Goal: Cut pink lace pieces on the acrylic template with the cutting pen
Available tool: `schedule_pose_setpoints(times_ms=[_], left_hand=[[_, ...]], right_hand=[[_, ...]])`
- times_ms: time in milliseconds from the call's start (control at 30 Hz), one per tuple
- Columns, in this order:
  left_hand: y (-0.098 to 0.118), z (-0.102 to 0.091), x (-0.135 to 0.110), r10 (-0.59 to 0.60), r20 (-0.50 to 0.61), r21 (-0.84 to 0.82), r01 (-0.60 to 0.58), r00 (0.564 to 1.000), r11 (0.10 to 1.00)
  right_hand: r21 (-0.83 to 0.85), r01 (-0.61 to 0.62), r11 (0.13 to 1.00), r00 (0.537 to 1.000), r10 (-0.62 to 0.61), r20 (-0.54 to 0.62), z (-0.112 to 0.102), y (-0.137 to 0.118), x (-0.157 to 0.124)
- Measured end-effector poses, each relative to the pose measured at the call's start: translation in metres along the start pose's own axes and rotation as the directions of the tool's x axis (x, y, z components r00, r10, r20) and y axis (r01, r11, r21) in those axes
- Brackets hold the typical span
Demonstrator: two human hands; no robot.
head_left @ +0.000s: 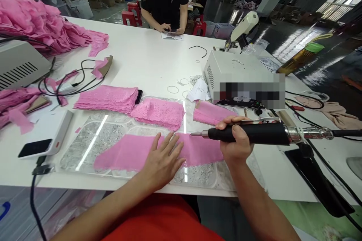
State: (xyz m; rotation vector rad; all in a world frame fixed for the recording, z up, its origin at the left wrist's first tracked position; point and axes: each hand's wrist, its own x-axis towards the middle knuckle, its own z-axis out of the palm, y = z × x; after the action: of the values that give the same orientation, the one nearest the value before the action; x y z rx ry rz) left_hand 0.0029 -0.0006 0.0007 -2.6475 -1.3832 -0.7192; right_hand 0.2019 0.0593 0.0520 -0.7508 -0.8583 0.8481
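My left hand (165, 162) lies flat with fingers spread on a long pink fabric piece (127, 154), pressing it against a clear-topped, marble-patterned mat (96, 139). In my right hand (237, 141) is a black corded handheld tool with a tapered metal tip (260, 133), held level. The tip points left, over the fabric's upper edge just right of my left fingers; whether it touches cannot be made out. Beyond the piece lie a pink fabric stack (109, 99), a lacy pink stack (160, 113) and a folded pink bundle (212, 113).
A grey-white control box (237, 71) stands at the right, with cables beside it. A second box (22, 64), a pink fabric heap (36, 22) and a white power bank (53, 131) occupy the left. Across the table (135, 52), a person (166, 0) handles a phone.
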Motion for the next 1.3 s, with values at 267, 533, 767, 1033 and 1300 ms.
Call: schedule_pose_setpoints(times_ms=[267, 533, 767, 1033, 1300], left_hand=[[-0.002, 0.003, 0.0, -0.014, -0.017, -0.011, 0.013, 1.0, 1.0], [-0.002, 0.005, -0.001, -0.027, 0.002, -0.012, 0.027, 1.0, 1.0], [-0.003, 0.004, -0.001, -0.022, 0.003, 0.003, 0.022, 1.0, 1.0], [-0.003, 0.004, -0.001, -0.019, -0.012, 0.018, 0.019, 1.0, 1.0], [-0.005, 0.004, 0.0, 0.002, -0.009, 0.023, -0.002, 1.0, 1.0]], right_hand=[[-0.007, 0.011, 1.0, 0.999, -0.01, 0.034, 0.0, 0.006, 0.001], [-0.039, 0.051, 0.998, 0.995, -0.048, 0.087, 0.001, 0.008, 0.002], [-0.013, 0.063, 0.998, 0.997, -0.064, -0.044, -0.008, -0.004, 0.011], [-0.038, 0.062, 0.997, 0.996, -0.064, -0.057, -0.018, -0.005, 0.011], [-0.072, 0.114, 0.991, 0.993, -0.116, -0.032, -0.017, -0.001, 0.012]])
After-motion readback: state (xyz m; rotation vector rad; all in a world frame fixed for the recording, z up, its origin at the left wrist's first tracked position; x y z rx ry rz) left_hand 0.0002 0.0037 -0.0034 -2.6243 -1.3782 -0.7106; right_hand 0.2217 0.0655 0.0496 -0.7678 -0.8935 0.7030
